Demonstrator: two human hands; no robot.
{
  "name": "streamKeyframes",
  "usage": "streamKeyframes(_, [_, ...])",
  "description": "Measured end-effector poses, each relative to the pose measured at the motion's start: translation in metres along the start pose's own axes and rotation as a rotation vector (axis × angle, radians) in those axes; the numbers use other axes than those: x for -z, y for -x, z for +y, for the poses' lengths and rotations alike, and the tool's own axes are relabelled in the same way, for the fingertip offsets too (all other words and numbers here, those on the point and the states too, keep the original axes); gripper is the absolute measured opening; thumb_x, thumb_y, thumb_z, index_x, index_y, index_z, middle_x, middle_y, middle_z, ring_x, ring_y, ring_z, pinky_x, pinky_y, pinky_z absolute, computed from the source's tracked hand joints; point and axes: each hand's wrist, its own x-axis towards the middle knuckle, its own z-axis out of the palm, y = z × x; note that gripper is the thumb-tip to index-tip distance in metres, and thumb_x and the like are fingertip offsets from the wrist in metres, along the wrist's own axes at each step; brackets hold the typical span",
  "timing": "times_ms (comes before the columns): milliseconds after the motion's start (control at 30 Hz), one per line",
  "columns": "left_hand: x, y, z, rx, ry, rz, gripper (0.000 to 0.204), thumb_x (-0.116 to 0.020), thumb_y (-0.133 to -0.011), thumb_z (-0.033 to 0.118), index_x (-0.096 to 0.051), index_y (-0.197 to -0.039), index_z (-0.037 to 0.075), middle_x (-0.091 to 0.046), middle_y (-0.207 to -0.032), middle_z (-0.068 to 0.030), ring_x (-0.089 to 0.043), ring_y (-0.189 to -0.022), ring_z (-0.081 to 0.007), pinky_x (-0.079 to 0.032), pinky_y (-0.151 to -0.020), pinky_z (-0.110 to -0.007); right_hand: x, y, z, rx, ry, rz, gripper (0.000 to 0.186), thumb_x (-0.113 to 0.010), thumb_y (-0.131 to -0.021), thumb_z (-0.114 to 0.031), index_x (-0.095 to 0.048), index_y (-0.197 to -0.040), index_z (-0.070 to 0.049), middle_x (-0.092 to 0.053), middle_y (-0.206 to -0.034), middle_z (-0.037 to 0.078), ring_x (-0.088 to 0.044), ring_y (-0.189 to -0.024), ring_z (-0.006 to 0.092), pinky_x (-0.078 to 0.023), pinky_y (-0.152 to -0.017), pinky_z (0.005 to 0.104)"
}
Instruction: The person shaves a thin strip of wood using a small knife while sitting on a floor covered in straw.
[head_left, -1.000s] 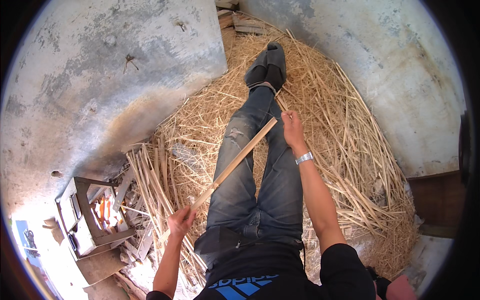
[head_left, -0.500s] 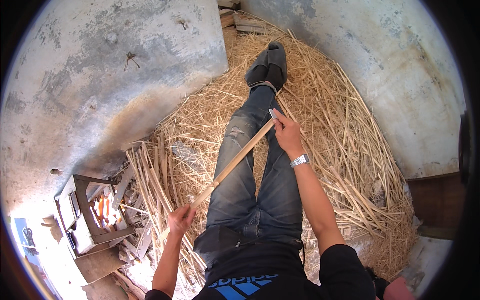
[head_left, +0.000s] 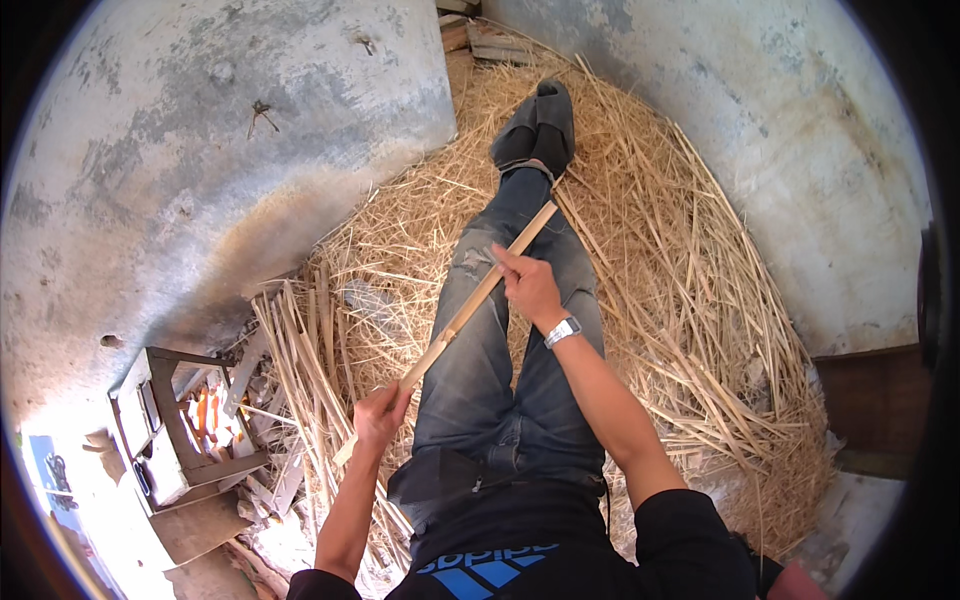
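Head view: left hand (head_left: 380, 415) grips cane strip (head_left: 478, 297); straw (head_left: 690, 300) surrounds legs (head_left: 520, 350).

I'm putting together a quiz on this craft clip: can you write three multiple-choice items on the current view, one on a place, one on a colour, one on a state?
1. Where does the long pale wooden strip lie?
A. Slanting across the person's blue-jeaned legs
B. Flat on the grey concrete floor
C. Inside the small metal frame

2. What colour is the wristwatch on the right wrist?
A. Red
B. Silver
C. Green

3. How is the left hand?
A. Open, palm up
C. Resting in the straw
B. Closed around the strip's near end

Answers: 1 A, the strip runs from the left hand up over the thighs toward the dark shoes. 2 B, the band is shiny metal. 3 B, the fingers wrap the strip, while the right hand presses a small blade on its middle.
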Motion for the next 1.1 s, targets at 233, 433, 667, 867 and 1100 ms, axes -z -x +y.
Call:
streamKeyframes(233, [-0.022, -0.047, 0.038, 0.101, 0.055, -0.06, 0.029, -0.086, -0.092, 0.025, -0.08, -0.105, 0.0, -0.073, -0.077, -0.0172, -0.072, -0.065, -0.0327, -0.056, -0.06, -0.04, -0.022, 0.031, -0.029, 0.036, 0.051, -0.037, 0.036, -0.07, -0.096, -0.004, -0.076, -0.131, -0.012, -0.077, -0.094, 0.019, -0.074, -0.075, 0.0324, -0.057, -0.07, 0.036])
streamKeyframes(433, [-0.026, -0.07, 0.057, 0.084, -0.032, -0.153, 0.029, -0.078, -0.097, 0.039, -0.079, -0.107, 0.011, -0.07, -0.075, -0.0122, -0.07, -0.068, -0.0345, -0.055, -0.062, -0.046, 0.001, 0.032, -0.008, -0.28, -0.339, -0.193, 0.035, -0.071, -0.1, -0.007, -0.075, -0.134, -0.012, -0.079, -0.086, 0.009, -0.066, -0.066, 0.0125, -0.054, -0.067, 0.0307])
streamKeyframes(667, [-0.028, -0.066, 0.057, 0.071, -0.041, -0.071, 0.029, -0.079, -0.097, 0.038, -0.077, -0.103, 0.01, -0.07, -0.075, -0.0113, -0.07, -0.067, -0.034, -0.054, -0.061, -0.046, 0.03, 0.029, -0.017, -0.459, -0.859, -0.118, 0.034, -0.07, -0.104, -0.012, -0.072, -0.137, -0.004, -0.061, -0.074, -0.002, -0.046, -0.051, 0.0043, -0.036, -0.046, 0.0235])
streamKeyframes(867, [-0.026, -0.065, 0.066, -0.003, -0.104, 0.001, 0.022, -0.079, -0.096, 0.034, -0.078, -0.102, 0.013, -0.069, -0.074, -0.0082, -0.068, -0.058, -0.0308, -0.054, -0.053, -0.043, 0.028, 0.038, -0.024, -0.39, -0.281, -0.035, 0.027, -0.082, -0.094, -0.026, -0.077, -0.108, -0.004, -0.054, -0.061, -0.006, -0.046, -0.052, 0.0028, -0.035, -0.049, 0.0255])
streamKeyframes(1100, [-0.032, -0.064, 0.06, -0.081, -0.203, 0.033, 0.021, -0.08, -0.096, 0.034, -0.078, -0.102, 0.013, -0.067, -0.07, -0.0053, -0.065, -0.052, -0.0261, -0.052, -0.048, -0.039, 0.004, 0.028, -0.035, -0.346, -0.204, -0.045, 0.027, -0.082, -0.092, -0.029, -0.076, -0.088, -0.002, -0.059, -0.06, -0.001, -0.053, -0.056, 0.007, -0.042, -0.053, 0.0302])
